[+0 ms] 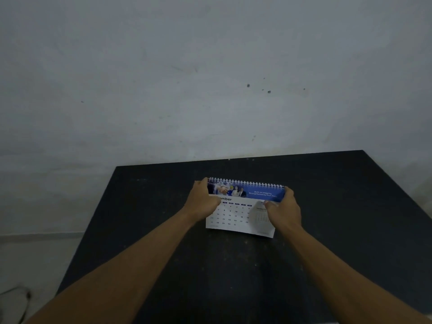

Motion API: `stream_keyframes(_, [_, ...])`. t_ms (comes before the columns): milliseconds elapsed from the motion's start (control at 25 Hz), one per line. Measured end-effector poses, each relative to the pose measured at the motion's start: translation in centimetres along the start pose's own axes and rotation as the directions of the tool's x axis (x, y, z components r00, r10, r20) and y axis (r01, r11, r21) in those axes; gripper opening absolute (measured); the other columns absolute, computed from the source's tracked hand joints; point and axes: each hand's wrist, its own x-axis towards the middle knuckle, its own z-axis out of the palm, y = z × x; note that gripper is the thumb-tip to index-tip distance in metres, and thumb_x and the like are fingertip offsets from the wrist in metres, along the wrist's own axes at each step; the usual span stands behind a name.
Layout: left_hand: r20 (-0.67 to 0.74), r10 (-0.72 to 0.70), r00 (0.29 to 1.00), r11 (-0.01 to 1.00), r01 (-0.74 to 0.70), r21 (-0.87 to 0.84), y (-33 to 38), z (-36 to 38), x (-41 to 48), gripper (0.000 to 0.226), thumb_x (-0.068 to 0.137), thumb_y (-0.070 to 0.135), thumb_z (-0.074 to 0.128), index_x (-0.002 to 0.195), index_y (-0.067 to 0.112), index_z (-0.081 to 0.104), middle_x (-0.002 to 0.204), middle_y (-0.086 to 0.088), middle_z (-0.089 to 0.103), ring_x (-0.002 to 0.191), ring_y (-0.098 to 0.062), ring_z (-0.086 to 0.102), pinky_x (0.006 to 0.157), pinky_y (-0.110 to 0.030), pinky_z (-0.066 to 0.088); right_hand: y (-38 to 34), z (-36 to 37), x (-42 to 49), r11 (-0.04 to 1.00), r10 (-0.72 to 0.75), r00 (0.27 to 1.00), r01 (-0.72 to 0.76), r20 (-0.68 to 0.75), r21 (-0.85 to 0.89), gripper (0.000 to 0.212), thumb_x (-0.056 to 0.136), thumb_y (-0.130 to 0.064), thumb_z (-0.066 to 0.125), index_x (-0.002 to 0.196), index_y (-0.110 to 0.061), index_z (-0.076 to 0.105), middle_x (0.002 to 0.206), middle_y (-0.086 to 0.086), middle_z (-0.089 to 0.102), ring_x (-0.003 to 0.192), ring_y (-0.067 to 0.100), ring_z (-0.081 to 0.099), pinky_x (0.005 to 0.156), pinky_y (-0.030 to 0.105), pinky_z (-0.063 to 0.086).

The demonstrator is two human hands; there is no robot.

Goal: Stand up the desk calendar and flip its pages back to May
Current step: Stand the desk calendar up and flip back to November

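A spiral-bound desk calendar [238, 218] sits on the black table [327, 206], its wire binding at the far edge. The page facing me has a blue photo banner on top and a white month grid below; the month name ends in "mber". My left hand [203, 203] grips the calendar's left end near the binding, partly covering the month name. At the right end, my right hand [281, 208] holds the banner, fingers on the page. The spine looks slightly raised off the table.
A grey-white wall [210, 78] rises just behind the table's far edge. To the left lies pale floor with a dark cable [21, 298] near the bottom corner. The table's left edge runs diagonally toward me.
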Motion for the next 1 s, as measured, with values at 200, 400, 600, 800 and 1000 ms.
stream_keyframes(200, [-0.022,-0.035,0.999,0.999,0.035,-0.033,-2.3,-0.8,-3.0,0.05,0.08,0.002,0.063,0.126,0.017,0.05,0.133,-0.006,0.045,0.107,-0.012,0.048,0.08,-0.026,0.045,-0.2,0.6,-2.5,0.997,-0.07,0.998,0.07,-0.009,-0.023,0.072,0.082,-0.015,0.071,0.143,-0.013,0.032,0.134,0.011,0.053,0.121,0.027,0.052,0.1,0.045,0.044])
stream_keyframes(400, [-0.053,-0.05,0.997,0.994,0.045,-0.096,-3.3,0.1,-5.0,0.049,0.08,0.002,0.061,0.118,0.031,0.048,0.128,0.003,0.044,0.106,-0.007,0.046,0.082,-0.025,0.042,0.2,-0.1,-3.7,0.993,-0.115,0.993,0.115,0.012,-0.033,0.074,0.083,-0.017,0.071,0.145,-0.013,0.031,0.138,0.01,0.051,0.125,0.028,0.05,0.104,0.048,0.04])
stream_keyframes(600, [-0.127,-0.07,0.989,0.995,0.059,-0.083,-4.0,1.9,-6.5,0.069,0.08,0.003,0.062,0.143,0.022,0.041,0.138,0.003,0.042,0.121,-0.011,0.047,0.098,-0.028,0.042,2.0,-1.2,-4.2,0.988,-0.156,0.986,0.157,0.057,-0.007,0.075,0.083,-0.021,0.071,0.146,-0.015,0.031,0.141,0.008,0.049,0.128,0.026,0.047,0.105,0.046,0.039])
stream_keyframes(800, [-0.225,0.02,0.974,0.999,-0.029,-0.034,-5.2,3.6,-6.9,0.081,0.084,-0.003,0.059,0.154,0.012,0.021,0.147,-0.004,0.033,0.127,-0.011,0.044,0.106,-0.039,0.047,3.8,-1.6,-3.2,0.976,-0.216,0.972,0.212,0.096,0.051,0.075,0.083,-0.025,0.07,0.147,-0.02,0.03,0.142,0.004,0.049,0.127,0.023,0.048,0.102,0.048,0.042])
stream_keyframes(1000, [-0.315,0.096,0.944,0.994,-0.109,-0.022,-7.0,6.0,-6.5,0.083,0.085,-0.008,0.058,0.155,0.016,0.021,0.144,0.002,0.033,0.098,0.02,0.048,0.071,0.001,0.045,6.4,-0.5,-2.5,0.938,-0.331,0.944,0.328,0.004,0.113,0.07,0.082,-0.024,0.071,0.143,-0.027,0.036,0.133,-0.006,0.054,0.116,0.01,0.05,0.097,0.041,0.046])
